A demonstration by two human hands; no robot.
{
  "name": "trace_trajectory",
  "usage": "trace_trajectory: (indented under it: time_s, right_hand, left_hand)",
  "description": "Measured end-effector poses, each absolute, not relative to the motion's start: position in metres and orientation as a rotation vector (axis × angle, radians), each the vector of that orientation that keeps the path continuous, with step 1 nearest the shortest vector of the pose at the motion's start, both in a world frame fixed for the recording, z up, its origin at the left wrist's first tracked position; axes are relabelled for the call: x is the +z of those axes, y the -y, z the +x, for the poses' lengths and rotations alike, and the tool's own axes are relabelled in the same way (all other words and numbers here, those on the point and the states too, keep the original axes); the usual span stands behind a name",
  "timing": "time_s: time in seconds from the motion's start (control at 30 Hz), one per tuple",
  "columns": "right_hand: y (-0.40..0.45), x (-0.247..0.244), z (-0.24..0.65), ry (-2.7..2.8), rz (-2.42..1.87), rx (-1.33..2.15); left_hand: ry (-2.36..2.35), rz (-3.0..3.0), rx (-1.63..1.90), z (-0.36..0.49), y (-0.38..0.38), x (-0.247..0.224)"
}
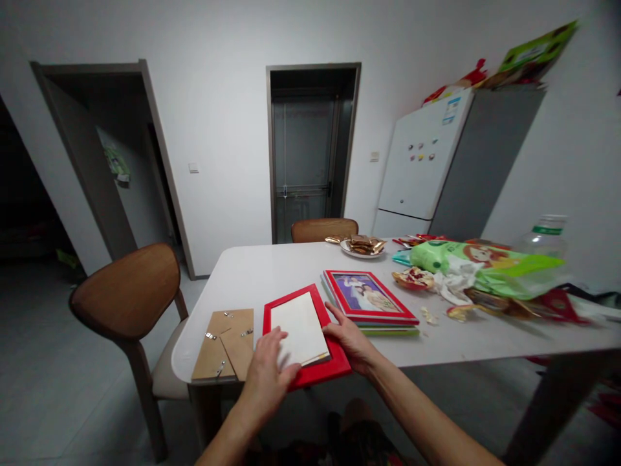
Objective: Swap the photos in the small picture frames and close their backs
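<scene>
A red picture frame is tilted at the table's front edge, its inside facing up. A white sheet lies inside its opening, with thin layers showing at the lower right corner. My left hand rests on the sheet and the frame's near left side, fingers apart. My right hand grips the frame's right side, thumb over the rim; its other fingers are partly hidden. Left of the frame lies a brown backing board with metal clips and a stand flap. To the right, a stack of picture frames has a red one holding a photo on top.
On the white table are a plate of wrapped snacks, an opened pomegranate, crumpled tissue, a green bag and a clear plastic jug. Chairs stand left and behind. A refrigerator stands back right.
</scene>
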State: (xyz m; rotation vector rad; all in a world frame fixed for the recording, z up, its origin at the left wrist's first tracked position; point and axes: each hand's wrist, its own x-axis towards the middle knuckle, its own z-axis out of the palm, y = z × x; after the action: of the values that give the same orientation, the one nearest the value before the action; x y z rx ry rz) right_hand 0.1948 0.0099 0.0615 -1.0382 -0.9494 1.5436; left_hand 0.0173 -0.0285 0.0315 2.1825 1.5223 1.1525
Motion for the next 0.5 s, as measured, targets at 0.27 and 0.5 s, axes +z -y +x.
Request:
trace_trajectory:
  time_s: [0.27, 0.5]
  right_hand:
    - [-0.013, 0.058, 0.194, 1.055, -1.035, 1.447]
    - [-0.020, 0.045, 0.203, 1.241, -1.251, 1.268]
  left_hand:
    - [-1.336, 2.521, 1.124, 0.061, 0.028, 0.053]
    - [-1.575, 2.155, 1.476, 0.022, 0.026, 0.072]
